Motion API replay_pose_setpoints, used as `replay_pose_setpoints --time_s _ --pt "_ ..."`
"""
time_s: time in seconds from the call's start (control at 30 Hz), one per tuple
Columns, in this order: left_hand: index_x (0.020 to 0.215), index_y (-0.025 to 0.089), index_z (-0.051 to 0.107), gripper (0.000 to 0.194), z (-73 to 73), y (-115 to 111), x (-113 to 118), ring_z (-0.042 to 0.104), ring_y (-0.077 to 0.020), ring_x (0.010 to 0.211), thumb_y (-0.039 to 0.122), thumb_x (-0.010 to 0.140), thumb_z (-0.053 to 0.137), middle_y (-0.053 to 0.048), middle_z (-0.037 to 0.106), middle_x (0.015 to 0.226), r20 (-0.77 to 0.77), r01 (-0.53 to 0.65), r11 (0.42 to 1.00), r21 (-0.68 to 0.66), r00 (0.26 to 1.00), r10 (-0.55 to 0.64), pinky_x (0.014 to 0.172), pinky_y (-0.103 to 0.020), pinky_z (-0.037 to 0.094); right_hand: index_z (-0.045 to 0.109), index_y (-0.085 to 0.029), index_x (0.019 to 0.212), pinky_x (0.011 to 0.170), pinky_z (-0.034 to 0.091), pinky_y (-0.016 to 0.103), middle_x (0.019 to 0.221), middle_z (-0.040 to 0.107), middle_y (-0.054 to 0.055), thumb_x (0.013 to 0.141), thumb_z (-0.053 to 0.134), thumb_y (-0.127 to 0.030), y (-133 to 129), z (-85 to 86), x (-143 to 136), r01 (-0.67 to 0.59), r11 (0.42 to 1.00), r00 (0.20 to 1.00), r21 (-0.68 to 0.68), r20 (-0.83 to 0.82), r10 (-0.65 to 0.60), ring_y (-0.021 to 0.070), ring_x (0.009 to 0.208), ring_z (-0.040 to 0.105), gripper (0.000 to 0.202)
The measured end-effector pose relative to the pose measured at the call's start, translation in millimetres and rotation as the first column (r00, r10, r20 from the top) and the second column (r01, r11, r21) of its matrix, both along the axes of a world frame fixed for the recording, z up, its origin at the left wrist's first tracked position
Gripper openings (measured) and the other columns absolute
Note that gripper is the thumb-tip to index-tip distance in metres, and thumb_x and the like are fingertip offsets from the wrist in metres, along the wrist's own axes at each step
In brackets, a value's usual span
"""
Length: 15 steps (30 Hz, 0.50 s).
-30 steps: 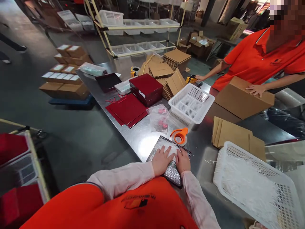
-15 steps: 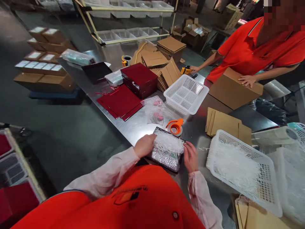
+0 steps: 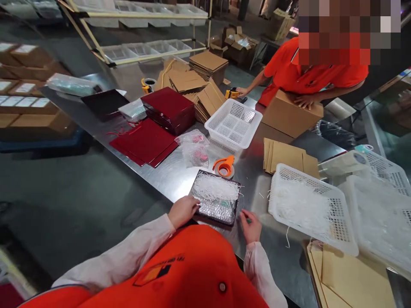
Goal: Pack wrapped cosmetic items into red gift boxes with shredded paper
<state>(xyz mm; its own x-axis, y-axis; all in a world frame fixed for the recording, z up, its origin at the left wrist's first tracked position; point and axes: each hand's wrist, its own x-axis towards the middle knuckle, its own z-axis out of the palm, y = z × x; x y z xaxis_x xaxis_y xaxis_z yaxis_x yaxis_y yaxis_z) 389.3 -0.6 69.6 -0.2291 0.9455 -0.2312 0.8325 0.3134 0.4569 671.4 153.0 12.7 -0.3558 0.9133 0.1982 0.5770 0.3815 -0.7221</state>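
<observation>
Dark tray [image 3: 229, 222] holds white shreds [image 3: 215, 187]; left hand [image 3: 183, 211] at its edge.

White shred [image 3: 216, 188] and bubble wrap [image 3: 218, 212] mask what a dark tray [image 3: 236, 206] holds

A green speck [image 3: 248, 220] at the right hand [image 3: 251, 227] is too small to identify; it may be held there. Lettering [image 3: 175, 260] on the wearer's shirt [image 3: 199, 244] is too blurred to read. The left edge cuts off blurred cartons [image 3: 32, 121], the top edge a rack [image 3: 147, 16], the bottom edge brown cardboard [image 3: 356, 271]. Pixel blocks [image 3: 340, 32] hide the head of a co-worker [image 3: 321, 81].
</observation>
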Motion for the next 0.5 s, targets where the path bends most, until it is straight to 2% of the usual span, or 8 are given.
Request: replay_pose_setpoints --time_s 0.13,0.23,0.33,0.43,0.5 --pt "0.107 0.019 0.073 0.028 -4.6 33.6 14.2 0.063 -0.0248 0.104 0.024 0.098 0.047 -0.011 0.072 0.106 -0.052 0.157 0.96 0.233 0.987 -0.149 0.092 -0.037 0.05 0.079 -0.017 0.093 0.081 0.055 0.038 0.09 0.075 0.012 0.088 0.053 -0.05 11.1 3.1 -16.6 -0.003 0.999 1.0 0.052 -0.004 0.003 0.0218 0.079 0.067 0.042" --pt "0.124 0.023 0.067 0.031 -7.3 74.0 20.8 0.053 -0.0281 0.127 0.028 0.099 0.049 -0.011 0.065 0.132 -0.172 0.401 0.845 0.355 0.916 -0.362 0.106 -0.045 0.043 0.078 -0.016 0.094 0.08 0.055 0.039 0.089 0.075 0.012 0.089 0.051 -0.048 22.2 4.8 -24.3 0.009 0.997 1.0 0.078 -0.011 -0.008 0.0221 0.079 0.066 0.041" --pt "0.134 0.026 0.062 0.036 -16.4 114.3 20.1 0.036 -0.0306 0.145 0.034 0.1 0.051 -0.007 0.054 0.149 -0.251 0.605 0.711 0.359 0.796 -0.551 0.118 -0.053 0.027 0.077 -0.015 0.098 0.082 0.054 0.039 0.091 0.074 0.012 0.09 0.052 -0.045 24.7 3.9 -27.1 -0.033 0.997 0.999 0.067 0.009 0.032 0.0214 0.08 0.065 0.04" --pt "0.135 0.028 0.061 0.038 -33.5 143.4 11.3 0.032 -0.0287 0.148 0.034 0.099 0.054 -0.005 0.053 0.15 -0.253 0.723 0.617 0.31 0.689 -0.68 0.12 -0.051 0.022 0.077 -0.017 0.104 0.085 0.053 0.039 0.095 0.072 0.011 0.088 0.061 -0.043 18.4 1.2 -30.4 -0.101 0.991 0.989 0.089 0.118 0.09 0.0223 0.087 0.064 0.034" --pt "0.134 0.029 0.062 0.038 -47.0 155.4 4.3 0.034 -0.0272 0.148 0.035 0.097 0.057 -0.005 0.054 0.149 -0.24 0.769 0.566 0.297 0.634 -0.735 0.121 -0.049 0.021 0.076 -0.019 0.109 0.088 0.051 0.04 0.101 0.069 0.011 0.081 0.072 -0.04 13.9 1.3 -36.1 -0.133 0.983 0.962 0.127 0.255 0.097 0.0247 0.095 0.061 0.036"
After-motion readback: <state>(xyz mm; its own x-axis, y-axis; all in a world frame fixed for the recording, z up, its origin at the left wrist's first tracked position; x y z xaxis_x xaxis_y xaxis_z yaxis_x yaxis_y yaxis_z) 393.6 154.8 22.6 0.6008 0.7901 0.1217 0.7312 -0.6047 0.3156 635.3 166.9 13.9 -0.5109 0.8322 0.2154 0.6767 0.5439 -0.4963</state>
